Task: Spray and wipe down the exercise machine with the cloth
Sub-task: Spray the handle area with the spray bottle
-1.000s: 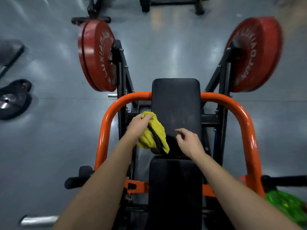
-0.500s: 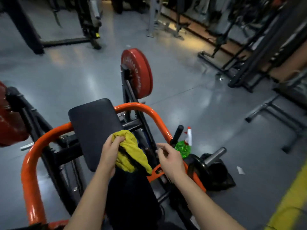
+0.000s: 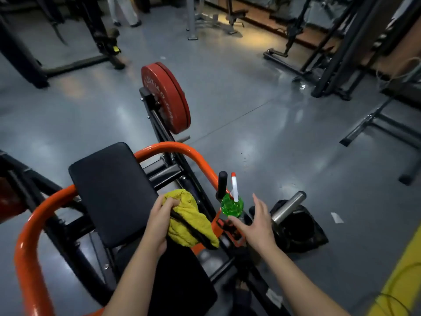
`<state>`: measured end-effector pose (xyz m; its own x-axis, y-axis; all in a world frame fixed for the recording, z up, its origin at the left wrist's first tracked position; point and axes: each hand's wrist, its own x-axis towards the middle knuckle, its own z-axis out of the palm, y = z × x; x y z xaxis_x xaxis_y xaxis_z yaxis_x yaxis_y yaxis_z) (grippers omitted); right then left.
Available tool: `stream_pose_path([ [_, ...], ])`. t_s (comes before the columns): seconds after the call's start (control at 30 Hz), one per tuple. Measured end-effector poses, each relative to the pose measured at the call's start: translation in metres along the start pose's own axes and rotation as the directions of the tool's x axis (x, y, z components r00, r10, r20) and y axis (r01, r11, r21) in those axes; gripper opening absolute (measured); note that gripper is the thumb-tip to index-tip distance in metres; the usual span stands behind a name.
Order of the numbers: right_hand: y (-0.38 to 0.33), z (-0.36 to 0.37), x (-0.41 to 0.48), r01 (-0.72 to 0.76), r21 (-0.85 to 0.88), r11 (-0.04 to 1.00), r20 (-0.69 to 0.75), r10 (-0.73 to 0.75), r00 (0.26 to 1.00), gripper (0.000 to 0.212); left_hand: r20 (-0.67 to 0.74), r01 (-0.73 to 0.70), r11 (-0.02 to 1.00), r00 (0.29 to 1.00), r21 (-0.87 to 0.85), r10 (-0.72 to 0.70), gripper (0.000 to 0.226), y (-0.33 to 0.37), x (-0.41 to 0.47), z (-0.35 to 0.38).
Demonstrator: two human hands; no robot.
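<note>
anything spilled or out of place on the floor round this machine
A small white paper scrap lies loose on the grey floor right of the orange-framed machine, and wet-looking specks dot the floor beyond the green spray bottle. Otherwise nothing stands out.

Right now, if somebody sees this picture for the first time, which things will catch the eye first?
The bright orange frame tube curving around the black pad at lower left stands out first, with the red weight plate behind it. At the centre, the left hand grips a yellow cloth. Just to the right, the right hand is spread open close to a green spray bottle.
</note>
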<state>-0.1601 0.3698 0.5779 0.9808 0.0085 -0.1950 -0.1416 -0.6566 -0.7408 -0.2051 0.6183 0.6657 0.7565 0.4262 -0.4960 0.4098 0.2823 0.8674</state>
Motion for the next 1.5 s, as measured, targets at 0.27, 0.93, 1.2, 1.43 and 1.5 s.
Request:
stream_pose_path([
  [0.27, 0.008, 0.017, 0.074, 0.105, 0.127, 0.986, 0.148, -0.123, 0.981, 0.091, -0.099, 0.077, 0.997, 0.992, 0.012, -0.076, 0.022, 0.000, 0.020, 0.042],
  [0.93, 0.001, -0.002, 0.051, -0.078, 0.105, 0.991, 0.270, 0.047, 0.962, 0.015, 0.019, 0.163, 0.975, 0.986, 0.149, -0.168, 0.018, -0.003, 0.008, 0.034],
  [1.2, -0.012, -0.009, 0.000, -0.145, 0.037, 0.989, 0.099, 0.141, 0.985, 0.021, 0.114, 0.113, 0.982, 0.985, 0.153, -0.131, 0.013, 0.010, 0.009, 0.004],
  [1.43, 0.003, -0.003, -0.021, -0.339, -0.121, 0.933, 0.060, 0.348, 0.936, 0.016, 0.126, 0.164, 0.979, 0.976, 0.121, -0.180, 0.010, 0.003, 0.015, -0.006],
  [1.5, 0.020, 0.000, -0.027, -0.412, -0.141, 0.900, 0.098, 0.427, 0.899, 0.024, 0.140, 0.175, 0.973, 0.971, 0.149, -0.196, 0.011, -0.001, 0.018, -0.006],
])
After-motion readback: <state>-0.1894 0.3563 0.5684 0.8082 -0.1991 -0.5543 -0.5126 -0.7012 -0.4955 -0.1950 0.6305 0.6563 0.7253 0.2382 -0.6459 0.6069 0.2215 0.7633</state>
